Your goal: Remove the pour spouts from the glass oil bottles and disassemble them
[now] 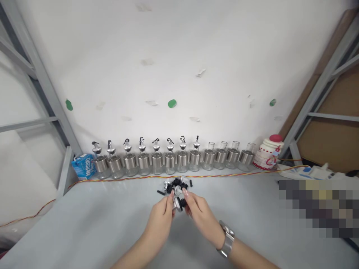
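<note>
Between my two hands is a silver and black bottle pourer point(178, 204), lying sideways above the front of the table. The fingers of my left hand point(162, 213) pinch its silver spout end. My right hand point(199, 209), with a watch on the wrist, grips the black ribbed stopper end. Just beyond my fingertips lies a small pile of loose pourer parts point(176, 183), black, silver and clear; my hands partly hide it. Behind the pile, glass bottles point(170, 160) with steel bands stand in a row. Several carry pourers; those toward the right have bare necks.
A blue drink carton point(84, 167) stands at the row's left end, a white and red cake-shaped jar point(268, 153) at its right. A twisted red and yellow wire point(218, 175) runs along in front of the bottles. A white power strip point(316, 172) lies at right. Metal posts flank the table.
</note>
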